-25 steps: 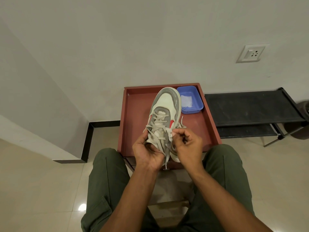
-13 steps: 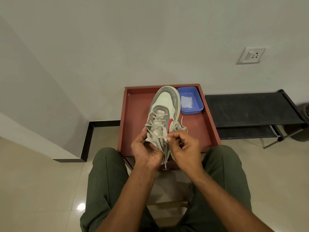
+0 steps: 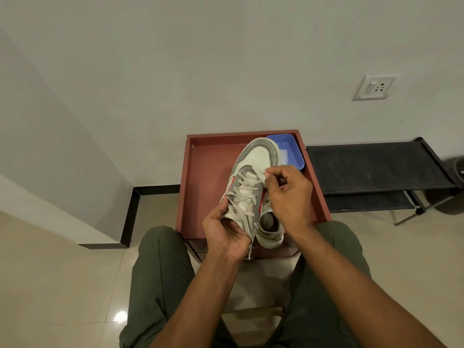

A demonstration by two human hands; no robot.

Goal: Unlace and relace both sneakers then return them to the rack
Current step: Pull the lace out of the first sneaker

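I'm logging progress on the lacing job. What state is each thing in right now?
sneaker: held above the red tray, toe pointing away, still laced.
lace: crisscrossed through the eyelets; one part pinched near the toe end.
left hand: grips the sneaker's heel side.
right hand: pinches the lace.
blue tub: open, something white inside.
black rack: top shelf bare.
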